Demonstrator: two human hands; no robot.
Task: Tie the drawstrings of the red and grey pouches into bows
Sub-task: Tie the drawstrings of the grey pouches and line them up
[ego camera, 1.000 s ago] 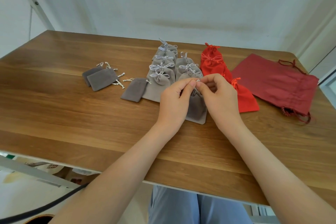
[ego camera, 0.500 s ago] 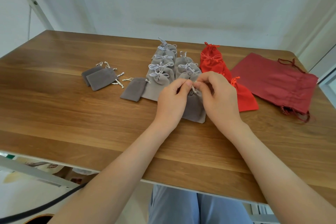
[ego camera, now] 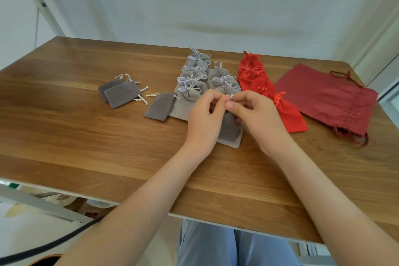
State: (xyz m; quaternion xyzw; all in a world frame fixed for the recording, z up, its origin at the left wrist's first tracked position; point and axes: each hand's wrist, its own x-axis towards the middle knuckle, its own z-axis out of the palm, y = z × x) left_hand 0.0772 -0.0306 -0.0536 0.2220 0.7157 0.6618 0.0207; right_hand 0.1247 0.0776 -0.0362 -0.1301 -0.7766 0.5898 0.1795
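A grey pouch (ego camera: 231,133) lies on the wooden table (ego camera: 86,136) in front of me, its top hidden under my fingers. My left hand (ego camera: 204,121) and my right hand (ego camera: 257,117) meet above it, and both pinch its pale drawstring (ego camera: 231,96) between thumb and fingertips. Behind my hands stand two rows of grey pouches (ego camera: 195,75) with tied bows. To their right lies a row of bright red pouches (ego camera: 252,73), the far ones tied.
Two flat grey pouches (ego camera: 121,93) with loose strings lie at the left, and another flat grey pouch (ego camera: 159,107) lies closer to the rows. A large dark red drawstring bag (ego camera: 328,101) lies at the right near the table edge. My legs show below the near edge.
Both hands stayed together over the grey pouch. My fingertips shifted slightly on the drawstring, and a small end of it now shows between them.
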